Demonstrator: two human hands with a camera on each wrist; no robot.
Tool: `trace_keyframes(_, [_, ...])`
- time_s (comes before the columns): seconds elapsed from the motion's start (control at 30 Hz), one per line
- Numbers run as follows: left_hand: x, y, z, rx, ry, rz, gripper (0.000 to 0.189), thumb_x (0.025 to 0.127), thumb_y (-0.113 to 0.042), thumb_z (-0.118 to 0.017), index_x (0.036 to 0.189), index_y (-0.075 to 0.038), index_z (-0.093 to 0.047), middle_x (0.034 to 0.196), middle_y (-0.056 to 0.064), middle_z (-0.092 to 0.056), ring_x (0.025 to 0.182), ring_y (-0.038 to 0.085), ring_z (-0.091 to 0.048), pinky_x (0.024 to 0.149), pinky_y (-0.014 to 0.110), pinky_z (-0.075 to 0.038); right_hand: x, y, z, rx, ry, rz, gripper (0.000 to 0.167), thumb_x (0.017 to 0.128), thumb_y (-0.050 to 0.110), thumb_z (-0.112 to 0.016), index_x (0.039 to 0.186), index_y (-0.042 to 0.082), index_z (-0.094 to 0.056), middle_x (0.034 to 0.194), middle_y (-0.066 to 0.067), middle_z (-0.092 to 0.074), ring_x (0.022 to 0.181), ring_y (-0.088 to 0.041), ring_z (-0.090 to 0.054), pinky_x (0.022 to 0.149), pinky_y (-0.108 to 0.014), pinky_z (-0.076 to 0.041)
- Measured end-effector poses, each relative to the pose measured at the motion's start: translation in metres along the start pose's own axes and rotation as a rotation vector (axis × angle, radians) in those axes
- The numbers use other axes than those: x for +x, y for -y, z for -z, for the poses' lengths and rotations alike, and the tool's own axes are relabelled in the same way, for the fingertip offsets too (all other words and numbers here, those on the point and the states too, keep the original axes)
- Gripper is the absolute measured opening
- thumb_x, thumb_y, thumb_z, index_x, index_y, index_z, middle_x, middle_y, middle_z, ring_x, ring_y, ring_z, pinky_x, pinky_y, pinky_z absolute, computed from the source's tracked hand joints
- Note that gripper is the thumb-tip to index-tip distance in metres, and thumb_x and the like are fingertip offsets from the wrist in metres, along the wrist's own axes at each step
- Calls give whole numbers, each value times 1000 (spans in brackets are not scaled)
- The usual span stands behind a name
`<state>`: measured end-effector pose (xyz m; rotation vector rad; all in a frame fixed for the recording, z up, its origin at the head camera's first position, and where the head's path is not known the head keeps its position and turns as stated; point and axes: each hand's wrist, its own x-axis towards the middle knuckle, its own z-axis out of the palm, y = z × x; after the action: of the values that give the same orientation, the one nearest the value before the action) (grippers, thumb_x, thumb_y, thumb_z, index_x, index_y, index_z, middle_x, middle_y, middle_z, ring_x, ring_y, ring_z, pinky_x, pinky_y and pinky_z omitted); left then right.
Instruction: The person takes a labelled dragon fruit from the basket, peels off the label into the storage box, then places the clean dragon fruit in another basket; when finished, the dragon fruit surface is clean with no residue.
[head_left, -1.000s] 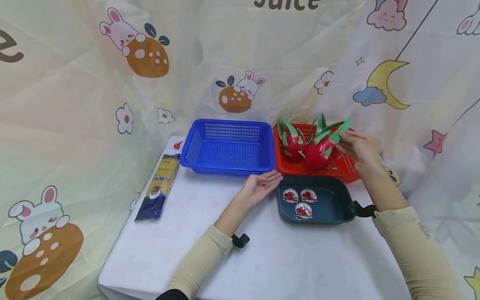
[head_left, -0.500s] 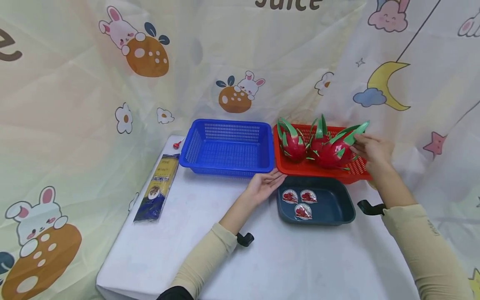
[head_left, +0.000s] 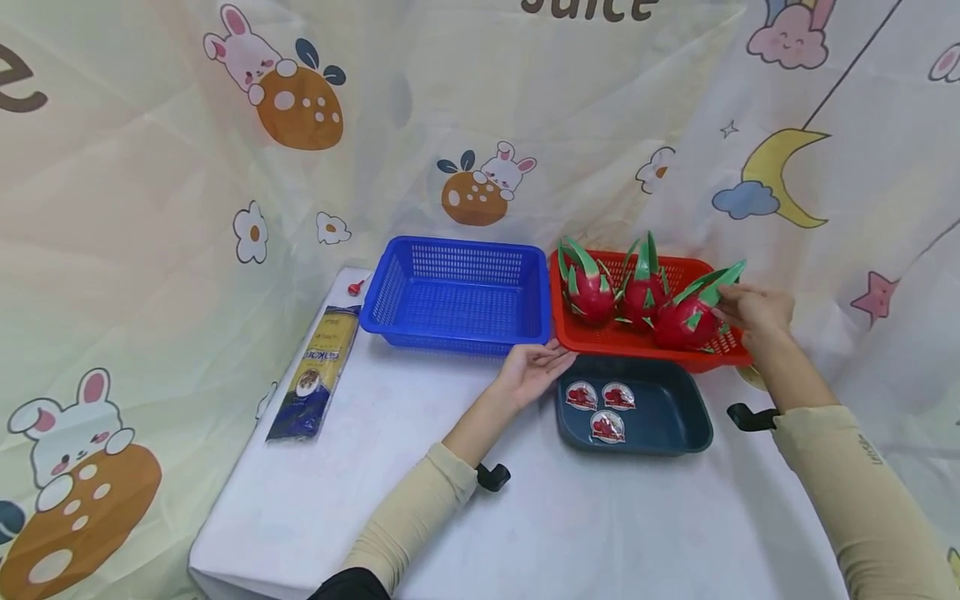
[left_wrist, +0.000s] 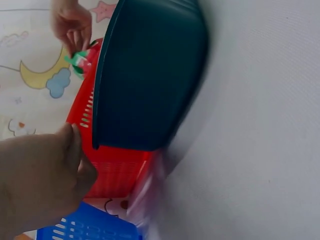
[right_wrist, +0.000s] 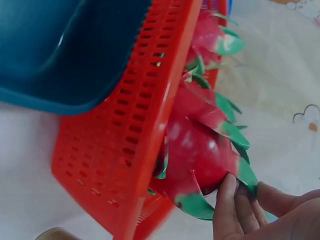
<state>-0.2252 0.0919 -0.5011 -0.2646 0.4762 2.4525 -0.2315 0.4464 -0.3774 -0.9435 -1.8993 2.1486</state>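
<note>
My right hand (head_left: 761, 315) pinches a green leaf of a red dragon fruit (head_left: 684, 323) at the right end of the red basket (head_left: 585, 340). The right wrist view shows the thumb and fingers on the leaf, with the dragon fruit (right_wrist: 197, 155) low inside the basket wall. Two more dragon fruits stand in the basket, one in the middle (head_left: 643, 296) and one at the left (head_left: 591, 293), leaves up. My left hand (head_left: 528, 371), palm up, holds the basket's front left corner; the left wrist view shows its thumb and fingers at the rim.
A blue basket (head_left: 457, 340) stands left of the red one. In front of the red basket sits a dark teal tub (head_left: 667, 417) with three round stickers. A yellow-and-blue packet (head_left: 318, 371) and a small red object (head_left: 355, 288) lie at the left. A patterned curtain hangs behind.
My right hand has moved right and then a little down with its dragon fruit, which now stands apart from the middle one. My left hand has shifted slightly right, onto the red basket's corner.
</note>
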Motion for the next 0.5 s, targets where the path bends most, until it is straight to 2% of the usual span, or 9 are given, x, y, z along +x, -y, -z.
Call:
trace_keyframes(0.2, [0,0,1,8,11,-3,55,97,5,-41,152,10,-36,154,30,-39,148,43,-37,123,45,-34,17,-8,3,-5,-9,13,10,92,22,-81,96,15,-74,77,6,-77,73,-11,-77,75,-28,-63])
trace_keyframes(0.4, [2,0,4,-10,13,8,55,98,4,-40,152,10,-36,153,29,-41,148,44,-38,123,45,-35,31,-18,6,-46,-40,-40,22,93,23,-80,107,14,-66,75,7,-75,74,-10,-77,76,-28,-63])
trace_keyframes(0.5, [3,0,4,2,11,5,55,98,3,-39,152,10,-36,154,30,-41,148,44,-38,123,45,-35,36,-21,8,-42,-36,-56,20,95,21,-78,108,13,-66,75,6,-75,74,-11,-77,77,-28,-63])
